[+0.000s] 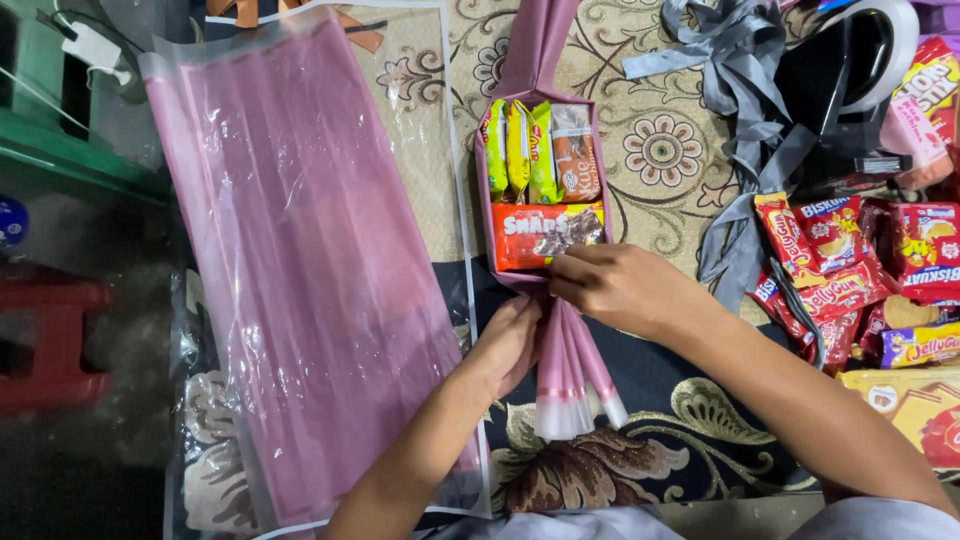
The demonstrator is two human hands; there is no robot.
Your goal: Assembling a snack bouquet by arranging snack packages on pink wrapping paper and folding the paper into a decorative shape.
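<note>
**Two hands gather pink wrapping under a bundle of snacks**

A person sits at a patterned carpet, seen from above. At the carpet's middle lies a snack bundle wrapped in pink sheet: four upright packets in green, yellow and brown fill the top row, and one red packet lies crosswise below them. The pink wrap folds around all of them like a shallow tray, and its upper end trails off toward the far edge.

The right hand rests on the bundle's lower edge, fingers curled and pinching the wrap just under the red packet. The left hand closes around the pleated tail of the wrap, which fans out toward the near edge.

Along the carpet's left side lies a stack of pink sheets inside a clear plastic sleeve. On the right side sits a heap of loose snack packets, mostly red, beside a grey ribbon and a tape roll at the far right corner.
</note>
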